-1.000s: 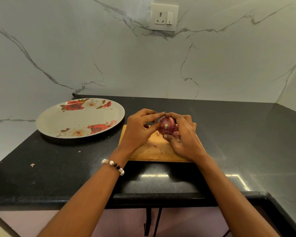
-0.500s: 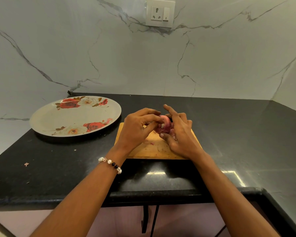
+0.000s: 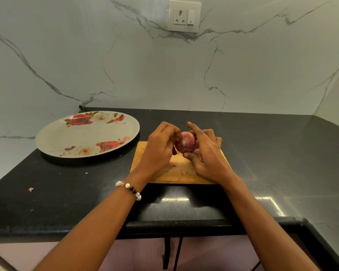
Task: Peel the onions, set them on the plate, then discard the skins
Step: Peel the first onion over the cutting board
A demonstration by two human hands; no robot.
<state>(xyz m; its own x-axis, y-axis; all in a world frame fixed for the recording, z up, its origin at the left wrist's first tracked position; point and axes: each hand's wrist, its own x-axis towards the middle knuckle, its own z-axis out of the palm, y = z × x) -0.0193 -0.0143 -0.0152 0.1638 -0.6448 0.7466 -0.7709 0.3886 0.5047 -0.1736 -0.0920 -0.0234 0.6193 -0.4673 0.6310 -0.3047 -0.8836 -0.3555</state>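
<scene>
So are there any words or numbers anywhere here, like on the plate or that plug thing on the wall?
No words or numbers can be read.
Plate: only red and white roses, no writing.
Wall socket: only a small dark mark on the switch, no readable text.
Cutting board, onion and counter: no labels.

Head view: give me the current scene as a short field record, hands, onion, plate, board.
onion: red, held between both hands above the cutting board
left hand: fingers curled on the onion's left side
right hand: thumb under the onion, index finger extended over it
cutting board: wooden, on the black counter
plate: floral, left of the board, no onion on it
skins: small scrap on the counter, near left
</scene>
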